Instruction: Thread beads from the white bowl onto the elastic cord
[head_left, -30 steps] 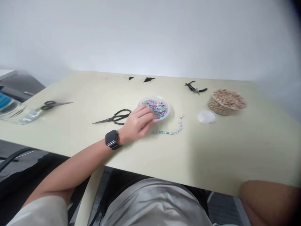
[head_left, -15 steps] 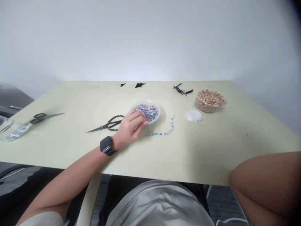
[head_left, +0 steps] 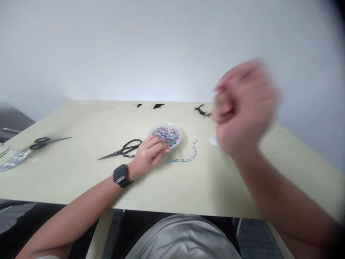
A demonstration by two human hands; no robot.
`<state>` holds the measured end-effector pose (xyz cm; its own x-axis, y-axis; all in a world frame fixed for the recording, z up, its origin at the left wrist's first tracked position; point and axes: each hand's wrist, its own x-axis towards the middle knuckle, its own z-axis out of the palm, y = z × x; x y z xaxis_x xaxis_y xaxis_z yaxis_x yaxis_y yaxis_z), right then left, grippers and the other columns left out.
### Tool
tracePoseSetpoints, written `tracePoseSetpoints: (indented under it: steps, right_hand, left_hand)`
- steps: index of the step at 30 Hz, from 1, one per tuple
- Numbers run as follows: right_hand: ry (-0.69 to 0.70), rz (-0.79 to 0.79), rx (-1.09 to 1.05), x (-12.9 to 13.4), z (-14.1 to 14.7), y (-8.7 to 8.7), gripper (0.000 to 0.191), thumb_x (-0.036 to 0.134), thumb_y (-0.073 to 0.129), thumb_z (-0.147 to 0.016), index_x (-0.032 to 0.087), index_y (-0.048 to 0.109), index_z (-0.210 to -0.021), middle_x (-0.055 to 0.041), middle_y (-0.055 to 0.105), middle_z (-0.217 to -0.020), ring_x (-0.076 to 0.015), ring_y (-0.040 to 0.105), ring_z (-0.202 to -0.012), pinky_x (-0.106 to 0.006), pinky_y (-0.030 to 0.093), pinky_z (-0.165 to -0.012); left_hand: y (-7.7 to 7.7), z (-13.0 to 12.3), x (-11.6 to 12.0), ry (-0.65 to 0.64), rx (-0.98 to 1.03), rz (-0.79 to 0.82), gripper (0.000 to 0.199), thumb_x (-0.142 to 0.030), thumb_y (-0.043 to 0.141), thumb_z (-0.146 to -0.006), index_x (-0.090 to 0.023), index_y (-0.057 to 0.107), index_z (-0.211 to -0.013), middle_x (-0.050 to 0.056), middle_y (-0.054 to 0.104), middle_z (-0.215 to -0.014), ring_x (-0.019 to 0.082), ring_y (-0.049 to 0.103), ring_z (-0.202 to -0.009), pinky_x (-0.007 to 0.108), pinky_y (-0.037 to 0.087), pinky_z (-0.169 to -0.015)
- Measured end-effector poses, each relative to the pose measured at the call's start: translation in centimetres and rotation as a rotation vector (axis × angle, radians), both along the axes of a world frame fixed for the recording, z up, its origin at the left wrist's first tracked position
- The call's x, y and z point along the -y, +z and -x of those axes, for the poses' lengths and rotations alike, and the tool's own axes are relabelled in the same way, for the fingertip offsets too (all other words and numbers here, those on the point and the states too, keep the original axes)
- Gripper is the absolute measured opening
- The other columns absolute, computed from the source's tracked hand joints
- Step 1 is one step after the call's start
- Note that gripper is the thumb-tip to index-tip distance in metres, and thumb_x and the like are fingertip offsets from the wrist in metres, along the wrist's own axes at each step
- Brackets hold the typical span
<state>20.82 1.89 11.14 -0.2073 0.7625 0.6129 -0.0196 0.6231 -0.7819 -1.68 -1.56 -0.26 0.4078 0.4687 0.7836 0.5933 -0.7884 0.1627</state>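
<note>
A pale cream table (head_left: 210, 187) stands against a plain white wall. Far left of the white dish (head_left: 178, 143), a pair of scissors with black handles (head_left: 45, 142) lies beside a shiny clear packet (head_left: 12, 160). Closer to the dish, larger black scissors (head_left: 121, 149) lie with their blades pointing left. The left hand (head_left: 148, 154), with a black watch (head_left: 121, 175) on its wrist, rests against the dish's near rim, fingers loosely curled; whether they grip anything is hidden. The dish is full of colourful beads (head_left: 165, 136). Just right of it curves a strand of beads (head_left: 185, 158), with a thin thread (head_left: 171, 155) reaching toward the fingertips. Further right, the right hand (head_left: 242, 108) is raised above the table, half-closed and blurred; I cannot tell if it holds anything.
</note>
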Motion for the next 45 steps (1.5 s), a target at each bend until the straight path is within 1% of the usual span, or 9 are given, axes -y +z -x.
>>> tracePoseSetpoints:
  steps: [3,7,10,12,15,22,30,35,45]
  right_hand:
    - [0.065,0.111,0.133,0.6,1.2,-3.9,0.021,0.022,0.055,-0.101,0.012,0.058,-0.083,0.005,0.048,-0.07,-0.0021,0.042,-0.059,-0.018,0.029,-0.053]
    - [0.159,0.215,0.323,2.0,1.7,-9.6,0.013,0.027,0.057,-0.102,0.017,0.063,-0.099,0.0072,0.04,-0.058,-0.0052,0.032,-0.048,-0.021,0.023,-0.046]
    - [0.247,0.269,0.253,3.1,1.7,-11.5,0.015,0.031,0.053,-0.105,0.018,0.06,-0.108,0.0039,0.054,-0.069,-0.0062,0.038,-0.051,-0.021,0.028,-0.048]
    - [0.286,0.318,0.164,3.4,1.8,-12.2,0.02,0.036,0.052,-0.107,0.018,0.057,-0.115,-0.0019,0.065,-0.084,-0.0101,0.054,-0.066,-0.022,0.038,-0.057]
    - [0.333,0.377,0.12,3.3,2.0,-13.1,0.025,0.043,0.053,-0.107,0.019,0.054,-0.116,0.0018,0.056,-0.073,-0.0116,0.051,-0.064,-0.023,0.04,-0.06]
    - [0.329,0.376,0.118,2.5,2.1,-14.0,0.022,0.035,0.052,-0.108,0.018,0.05,-0.093,0.006,0.037,-0.064,-0.0088,0.033,-0.056,-0.023,0.027,-0.053]
    - [0.351,0.333,0.186,2.1,1.6,-13.9,0.014,0.021,0.05,-0.106,0.018,0.052,-0.093,0.007,0.03,-0.062,-0.0072,0.028,-0.053,-0.023,0.022,-0.05]
    - [0.354,0.362,0.22,1.7,1.2,-14.3,0.011,0.019,0.052,-0.104,0.018,0.053,-0.094,0.0063,0.034,-0.064,-0.0071,0.03,-0.054,-0.023,0.024,-0.05]
    - [0.386,0.381,0.226,1.9,0.8,-13.7,0.008,0.014,0.052,-0.103,0.019,0.053,-0.096,0.0064,0.038,-0.065,-0.006,0.032,-0.053,-0.021,0.026,-0.051]
  left_hand:
    - [0.2,-0.3,0.4,-0.024,0.001,-0.019,0.008,-0.01,0.066,-0.096,-0.017,0.067,-0.101,0.006,0.073,-0.096,0.017,0.065,-0.089,0.034,0.052,-0.08]
    - [0.5,-0.6,0.9,-0.05,-0.002,-0.074,0.008,-0.011,0.065,-0.096,-0.017,0.067,-0.102,0.006,0.074,-0.094,0.017,0.064,-0.086,0.033,0.053,-0.079]
    - [0.4,-0.4,1.0,-0.039,-0.038,-0.094,0.01,-0.01,0.064,-0.096,-0.017,0.067,-0.104,0.006,0.074,-0.094,0.017,0.065,-0.087,0.032,0.054,-0.079]
    - [0.3,-0.2,1.0,-0.031,-0.069,-0.095,0.012,-0.011,0.065,-0.096,-0.017,0.067,-0.106,0.007,0.075,-0.095,0.018,0.066,-0.088,0.032,0.054,-0.079]
    - [0.2,0.2,0.8,-0.029,-0.107,-0.093,0.019,-0.009,0.07,-0.092,-0.016,0.067,-0.11,0.007,0.076,-0.097,0.019,0.065,-0.088,0.034,0.054,-0.079]
    - [0.6,0.7,0.2,0.029,-0.146,-0.053,0.016,-0.009,0.067,-0.093,-0.016,0.07,-0.107,0.006,0.077,-0.095,0.02,0.065,-0.089,0.035,0.053,-0.081]
    - [0.7,1.1,-0.3,0.029,-0.067,0.065,0.011,-0.011,0.066,-0.095,-0.015,0.07,-0.104,0.006,0.076,-0.093,0.019,0.063,-0.087,0.036,0.052,-0.079]
    - [1.1,1.3,-0.6,0.006,0.002,0.158,0.01,-0.014,0.063,-0.097,-0.014,0.07,-0.104,0.007,0.075,-0.092,0.019,0.063,-0.088,0.037,0.053,-0.081]
    - [0.8,2.4,-1.8,0.087,0.064,0.281,0.029,0.0,0.054,-0.088,-0.016,0.069,-0.106,0.008,0.073,-0.099,0.021,0.062,-0.093,0.041,0.05,-0.083]
